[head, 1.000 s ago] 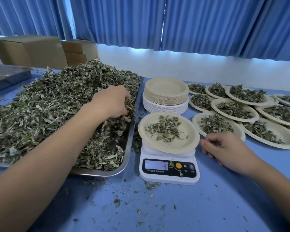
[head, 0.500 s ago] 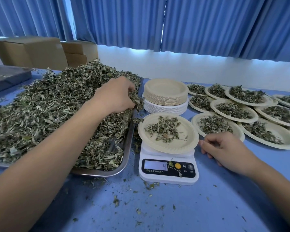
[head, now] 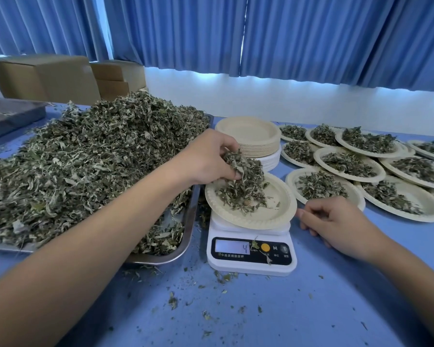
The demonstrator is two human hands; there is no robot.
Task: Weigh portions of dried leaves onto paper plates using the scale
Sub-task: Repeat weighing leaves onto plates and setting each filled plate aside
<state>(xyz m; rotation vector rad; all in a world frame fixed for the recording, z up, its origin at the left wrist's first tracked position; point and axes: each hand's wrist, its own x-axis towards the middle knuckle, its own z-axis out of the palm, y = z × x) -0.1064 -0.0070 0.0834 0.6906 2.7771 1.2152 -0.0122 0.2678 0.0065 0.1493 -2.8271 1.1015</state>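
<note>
The blue bench (head: 236,309) nearest the camera is littered with leaf crumbs, so a tidy release is the aim. At its middle stands the white digital kitchen scale (head: 251,265), its display reading 4. A stray leaf lies on the scale's face just beside the digits and would be better flicked off so the number reads cleanly.

On the scale sits the round beige paper plate (head: 273,217), part-filled. To its right the right hand (head: 336,224) rests on the bench, fingers loosely curled and holding nothing. Its fingertips are just beside the plate's rim; I cannot tell whether they touch it. They belong clear of it, since any pressure would falsify the reading.

Above the plate's left half, the left hand (head: 206,159) grips a clump of dried grey-green leaves (head: 243,179) whose lower end meets the pile on the plate. It is best to loosen the fingers gradually, sprinkle over the centre while watching the display, and hold some back against overshooting.

To the left, the steel tray (head: 189,221) carries the big leaf heap (head: 85,159). Farther back are the stack of empty plates (head: 251,136) and, to the right, the filled plates (head: 348,164).
</note>
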